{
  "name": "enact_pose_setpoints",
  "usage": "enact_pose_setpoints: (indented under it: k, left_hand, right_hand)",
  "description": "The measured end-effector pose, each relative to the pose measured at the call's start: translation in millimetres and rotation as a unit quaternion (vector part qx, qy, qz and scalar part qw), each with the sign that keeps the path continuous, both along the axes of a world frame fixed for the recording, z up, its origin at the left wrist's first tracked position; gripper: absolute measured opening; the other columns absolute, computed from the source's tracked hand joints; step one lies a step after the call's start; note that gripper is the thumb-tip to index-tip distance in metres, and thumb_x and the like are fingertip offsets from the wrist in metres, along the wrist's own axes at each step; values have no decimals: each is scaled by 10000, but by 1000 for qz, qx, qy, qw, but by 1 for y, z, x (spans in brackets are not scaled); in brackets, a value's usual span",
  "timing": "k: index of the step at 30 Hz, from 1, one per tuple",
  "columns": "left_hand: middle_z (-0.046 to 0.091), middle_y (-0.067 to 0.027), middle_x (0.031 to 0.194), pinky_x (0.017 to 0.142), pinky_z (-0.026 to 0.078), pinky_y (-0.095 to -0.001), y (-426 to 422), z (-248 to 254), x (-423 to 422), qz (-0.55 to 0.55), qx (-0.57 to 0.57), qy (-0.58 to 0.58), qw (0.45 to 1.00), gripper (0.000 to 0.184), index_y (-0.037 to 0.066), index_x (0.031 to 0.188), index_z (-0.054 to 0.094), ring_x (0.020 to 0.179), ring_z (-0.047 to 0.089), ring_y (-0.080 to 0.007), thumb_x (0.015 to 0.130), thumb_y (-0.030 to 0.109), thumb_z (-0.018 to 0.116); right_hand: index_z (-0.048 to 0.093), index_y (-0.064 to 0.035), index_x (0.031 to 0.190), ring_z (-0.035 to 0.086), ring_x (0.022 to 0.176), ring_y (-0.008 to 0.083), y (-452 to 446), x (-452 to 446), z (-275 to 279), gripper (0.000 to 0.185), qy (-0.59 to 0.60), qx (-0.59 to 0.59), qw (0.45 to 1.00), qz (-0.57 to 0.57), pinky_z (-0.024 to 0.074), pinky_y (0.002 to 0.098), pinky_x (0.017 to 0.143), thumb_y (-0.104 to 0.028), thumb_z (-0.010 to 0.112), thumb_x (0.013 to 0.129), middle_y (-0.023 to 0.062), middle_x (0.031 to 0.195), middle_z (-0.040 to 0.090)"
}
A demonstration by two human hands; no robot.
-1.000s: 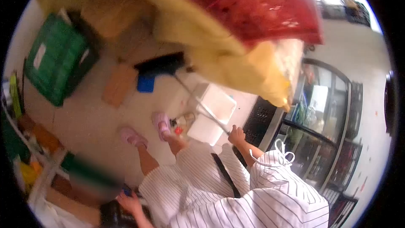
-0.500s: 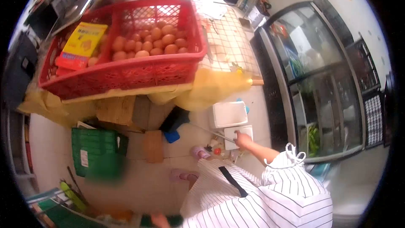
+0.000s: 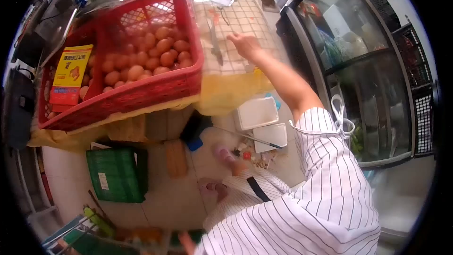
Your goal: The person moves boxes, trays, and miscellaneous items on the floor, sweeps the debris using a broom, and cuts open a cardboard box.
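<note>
My right hand (image 3: 245, 46) is over the checked tablecloth (image 3: 247, 14), fingers stretched toward a long knife-like object (image 3: 215, 45) and apart from it. The hand looks open, and I see nothing in it. Low at the bottom edge, my left hand (image 3: 186, 242) shows only partly, with fingers extended and nothing visible in them. A broom (image 3: 196, 126) lies on the floor, its handle (image 3: 264, 142) resting across a white foam lid or box (image 3: 272, 137). Beside the right hand stands a red plastic crate (image 3: 155, 78) with many brown eggs (image 3: 136, 72) in it.
A yellow and red card (image 3: 71, 73) lies in the crate's left section. On the floor are a green crate (image 3: 115, 174), a brown block (image 3: 176, 158), a white foam box (image 3: 257, 113) and scattered scraps (image 3: 250, 156). A glass-door fridge (image 3: 363, 80) stands at right.
My right hand has let go of the broom handle and risen from the floor area to above the tablecloth. The handle now rests on the white foam piece. My left hand stays low.
</note>
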State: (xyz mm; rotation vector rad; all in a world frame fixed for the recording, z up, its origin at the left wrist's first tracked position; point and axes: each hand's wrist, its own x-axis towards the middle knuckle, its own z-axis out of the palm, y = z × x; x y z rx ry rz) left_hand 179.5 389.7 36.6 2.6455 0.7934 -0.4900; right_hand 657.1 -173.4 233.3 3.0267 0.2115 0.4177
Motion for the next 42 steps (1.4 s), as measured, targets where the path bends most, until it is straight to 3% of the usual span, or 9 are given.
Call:
enact_pose_setpoints:
  k: [8,17,22,24,26,30,32,38,42]
  left_hand:
    - [516,-142,808,587,398,-351,-42,2,24,25,-46,32,998,202,56,818,532,717,489,-276,702,207,464]
    - [513,-169,854,628,397,-364,-59,-2,42,-5,-61,37,997,227,43,866,521,765,485,-307,716,202,458]
    - [511,-184,880,651,397,-372,-27,-26,35,-349,80,-37,933,242,36,893,514,791,483,-324,724,199,455]
    - [514,-174,885,655,400,-354,-56,-12,45,-21,-37,-14,999,276,28,932,496,799,490,-294,710,190,473]
    - [513,-184,876,674,401,-349,-107,59,99,290,-166,10,942,343,21,969,477,791,493,-303,679,203,499]
    - [521,-186,838,664,404,-333,-112,59,105,280,-121,26,952,400,-4,973,465,758,504,-301,659,234,530]
    - [532,-174,808,653,409,-339,-104,39,92,98,-26,24,995,407,-16,965,462,738,515,-291,655,238,534]
    - [527,-177,845,714,394,-359,-94,12,75,246,-140,39,958,402,5,945,484,808,491,-323,627,244,541]
    - [484,-182,939,735,382,-353,-38,-89,10,129,-151,85,976,371,-14,998,438,872,458,-317,690,191,468]
  right_hand:
    - [467,-142,887,492,832,207,-1,82,-19,180,73,-70,980,171,435,310,604,-96,407,724,65,926,432]
    - [490,-126,715,457,819,140,-35,77,-9,42,31,-109,951,287,391,250,674,-132,472,678,-12,781,470]
    - [490,-105,707,455,783,148,-52,69,-17,102,29,-128,947,293,383,267,660,-108,485,606,0,757,478]
    - [480,-77,733,465,761,166,-49,66,-11,143,2,-96,946,309,381,276,662,-111,487,594,27,744,477]
    - [454,-64,724,467,760,182,-45,60,-3,99,12,-80,957,278,373,280,678,-94,483,634,39,743,472]
    - [429,-59,704,470,754,192,-50,55,7,70,1,-93,960,264,376,287,667,-82,476,657,50,738,465]
    - [430,-61,701,473,747,196,-49,47,20,72,-17,-90,963,252,375,294,665,-72,481,652,54,728,466]
    - [416,-58,689,448,645,241,-26,-25,55,74,-33,-15,982,184,357,331,578,-45,482,659,78,661,450]
    - [493,-22,761,516,609,239,55,-123,40,112,54,150,971,177,419,303,518,30,484,662,119,650,505]
